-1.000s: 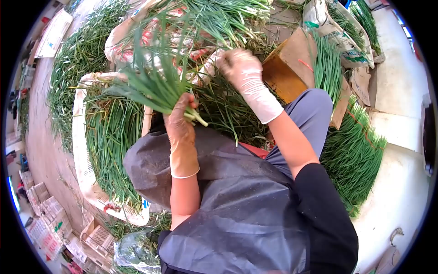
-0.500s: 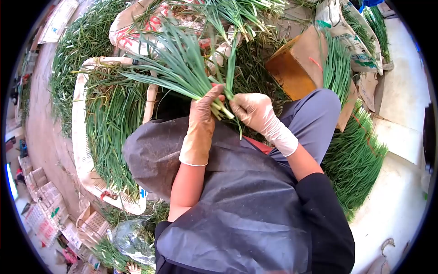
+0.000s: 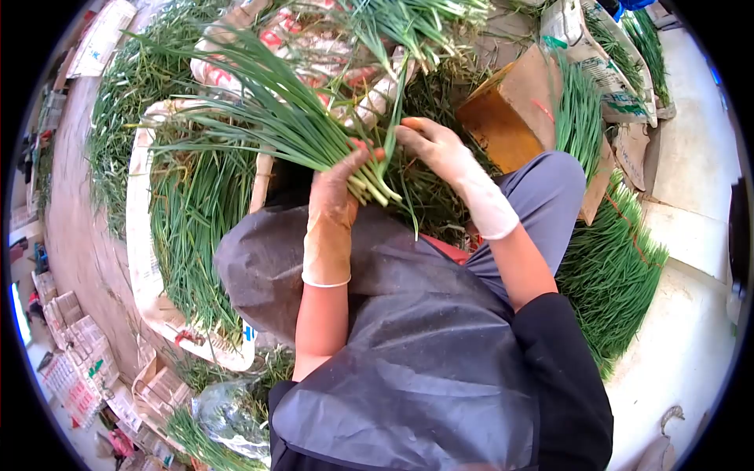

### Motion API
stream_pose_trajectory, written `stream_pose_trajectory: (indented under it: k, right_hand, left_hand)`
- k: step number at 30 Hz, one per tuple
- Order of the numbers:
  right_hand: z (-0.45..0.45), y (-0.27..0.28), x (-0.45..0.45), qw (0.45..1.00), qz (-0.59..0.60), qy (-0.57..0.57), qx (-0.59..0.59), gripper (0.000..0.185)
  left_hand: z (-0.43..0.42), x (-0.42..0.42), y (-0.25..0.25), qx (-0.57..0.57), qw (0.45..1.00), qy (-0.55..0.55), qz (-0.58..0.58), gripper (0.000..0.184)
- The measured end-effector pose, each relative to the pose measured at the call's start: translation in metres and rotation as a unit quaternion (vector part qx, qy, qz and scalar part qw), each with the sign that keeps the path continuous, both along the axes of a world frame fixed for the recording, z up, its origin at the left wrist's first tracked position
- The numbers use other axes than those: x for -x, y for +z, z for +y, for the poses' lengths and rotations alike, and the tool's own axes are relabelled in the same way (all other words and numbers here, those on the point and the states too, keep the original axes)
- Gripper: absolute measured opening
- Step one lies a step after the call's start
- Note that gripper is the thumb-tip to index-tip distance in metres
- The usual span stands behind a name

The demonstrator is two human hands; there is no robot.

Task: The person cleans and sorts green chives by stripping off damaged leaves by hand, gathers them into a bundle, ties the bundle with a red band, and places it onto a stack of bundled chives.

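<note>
My left hand (image 3: 334,192), in a stained pale glove, is closed round the lower stems of a bunch of garlic chives (image 3: 290,118). The leaves fan out to the upper left, and the pale cut ends stick out below the thumb. My right hand (image 3: 441,151), gloved too, is beside the bunch with its fingers bent in a pinch. A long green chive leaf (image 3: 397,98) runs at its fingertips, apart from the main bunch. A bare fingertip shows at the end of the right glove.
A white plastic basket (image 3: 140,224) full of chives (image 3: 196,228) stands at my left. Loose cut chives (image 3: 416,23) lie on a printed sack (image 3: 306,47) ahead. To the right are a cardboard box (image 3: 510,110) and a large tied chive bundle (image 3: 609,275). A dark apron (image 3: 408,377) covers my lap.
My left hand has moved slightly left with the bunch, which now leans further left. My right hand has moved up and away from the stem ends, widening the gap between the hands.
</note>
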State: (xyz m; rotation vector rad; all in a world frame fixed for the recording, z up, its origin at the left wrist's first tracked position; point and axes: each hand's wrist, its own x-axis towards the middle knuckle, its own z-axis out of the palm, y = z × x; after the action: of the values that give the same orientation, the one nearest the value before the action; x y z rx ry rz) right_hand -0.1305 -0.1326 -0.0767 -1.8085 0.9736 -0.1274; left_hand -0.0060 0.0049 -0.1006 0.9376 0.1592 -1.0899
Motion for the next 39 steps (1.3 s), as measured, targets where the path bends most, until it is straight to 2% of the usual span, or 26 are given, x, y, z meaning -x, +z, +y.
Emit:
stream_pose_trajectory:
  k: [1, 3, 5, 6, 7, 9, 10, 11, 13, 15, 17, 18, 19, 21, 22, 23, 25, 27, 28, 29, 31, 33, 34, 36, 37, 39]
  right_hand:
    - [-0.004, 0.004, -0.019, 1.000, -0.013, 0.016, -0.007, 0.042]
    - [-0.013, -0.016, -0.048, 0.989, -0.064, 0.113, 0.072, 0.038]
    - [-0.017, -0.023, -0.075, 0.977, -0.113, 0.178, 0.017, 0.037]
    - [-0.011, -0.019, -0.082, 0.985, -0.102, 0.141, -0.014, 0.035]
    - [-0.006, -0.037, -0.090, 0.988, -0.095, 0.093, -0.076, 0.034]
    - [0.005, -0.042, -0.088, 0.985, -0.088, 0.145, 0.015, 0.033]
    - [0.008, -0.041, -0.087, 0.983, -0.105, 0.145, 0.046, 0.031]
    - [-0.001, -0.039, -0.089, 0.983, -0.105, 0.147, 0.045, 0.031]
    - [-0.028, -0.010, -0.105, 0.977, 0.046, 0.002, 0.207, 0.039]
    - [-0.061, -0.019, -0.129, 0.886, 0.214, -0.024, 0.410, 0.047]
    - [-0.082, -0.039, -0.150, 0.841, 0.399, 0.051, 0.363, 0.035]
    - [-0.094, -0.049, -0.153, 0.837, 0.393, 0.099, 0.367, 0.033]
    - [-0.098, -0.034, -0.155, 0.868, 0.364, 0.050, 0.335, 0.032]
    - [-0.112, 0.001, -0.136, 0.948, 0.208, -0.034, 0.241, 0.030]
    - [-0.122, 0.004, -0.122, 0.966, 0.111, -0.089, 0.218, 0.028]
    - [-0.131, 0.008, -0.105, 0.966, 0.073, -0.118, 0.220, 0.028]
    - [-0.153, -0.009, -0.071, 0.986, 0.034, -0.121, 0.106, 0.024]
    - [-0.149, -0.021, -0.043, 0.966, -0.069, -0.206, -0.139, 0.022]
    - [-0.140, -0.020, -0.032, 0.948, -0.071, -0.256, -0.176, 0.022]
    - [-0.135, -0.028, -0.021, 0.948, -0.069, -0.257, -0.177, 0.022]
    - [-0.120, -0.049, 0.002, 0.899, -0.170, -0.310, -0.259, 0.022]
    - [-0.073, -0.045, 0.008, 0.910, -0.202, -0.297, -0.209, 0.021]
    - [-0.043, -0.037, 0.005, 0.911, -0.212, -0.290, -0.203, 0.022]
    - [0.007, -0.020, 0.006, 0.927, -0.211, -0.221, -0.215, 0.025]
    - [0.024, -0.015, 0.007, 0.934, -0.206, -0.191, -0.220, 0.025]
    - [0.050, -0.025, 0.009, 0.931, -0.257, -0.130, -0.225, 0.023]
  left_hand:
    - [-0.003, -0.001, -0.002, -0.024, 0.997, -0.068, 0.028, 0.026]
    - [0.000, 0.005, -0.009, -0.056, 0.993, -0.092, 0.044, 0.024]
    - [-0.002, 0.013, -0.011, -0.057, 0.990, -0.061, 0.111, 0.022]
    - [-0.004, 0.015, -0.011, -0.033, 0.992, -0.048, 0.115, 0.022]
    - [-0.005, 0.013, -0.014, -0.033, 0.992, -0.045, 0.115, 0.022]
    - [-0.005, 0.009, -0.020, -0.011, 0.993, 0.006, 0.115, 0.022]
    - [-0.008, 0.011, -0.023, -0.007, 0.993, 0.054, 0.103, 0.021]
    - [-0.007, 0.011, -0.025, -0.007, 0.993, 0.057, 0.104, 0.021]
    - [-0.007, 0.010, -0.025, -0.035, 0.992, 0.045, 0.115, 0.020]
    - [-0.007, 0.011, -0.016, -0.046, 0.990, 0.028, 0.128, 0.020]
    - [-0.002, 0.007, -0.009, 0.020, 0.966, -0.127, 0.223, 0.022]
    - [-0.003, 0.007, 0.004, 0.014, 0.966, -0.142, 0.217, 0.022]
    - [0.001, 0.000, 0.011, 0.078, 0.963, -0.145, 0.212, 0.022]
    - [0.010, -0.013, 0.028, 0.175, 0.978, -0.042, 0.106, 0.020]
    - [0.013, -0.018, 0.039, 0.174, 0.981, 0.011, 0.089, 0.020]
    - [0.017, -0.022, 0.045, 0.170, 0.981, 0.064, 0.073, 0.020]
    - [0.020, -0.028, 0.044, 0.187, 0.975, 0.116, 0.036, 0.014]
    - [0.016, -0.028, 0.033, 0.207, 0.960, 0.188, 0.004, 0.014]
    - [0.015, -0.029, 0.032, 0.190, 0.956, 0.222, 0.004, 0.015]
    - [0.015, -0.029, 0.031, 0.189, 0.957, 0.222, 0.006, 0.015]
    - [0.013, -0.029, 0.030, 0.147, 0.959, 0.240, -0.015, 0.016]
    - [0.009, -0.027, 0.013, 0.110, 0.978, 0.173, 0.038, 0.018]
    - [0.002, -0.016, 0.009, 0.143, 0.979, 0.127, 0.071, 0.023]
    - [-0.011, 0.007, 0.002, -0.026, 0.996, 0.070, 0.058, 0.029]
    - [-0.016, 0.018, -0.003, -0.054, 0.996, 0.055, 0.054, 0.030]
    - [-0.017, 0.030, -0.009, -0.013, 0.996, 0.008, 0.088, 0.026]
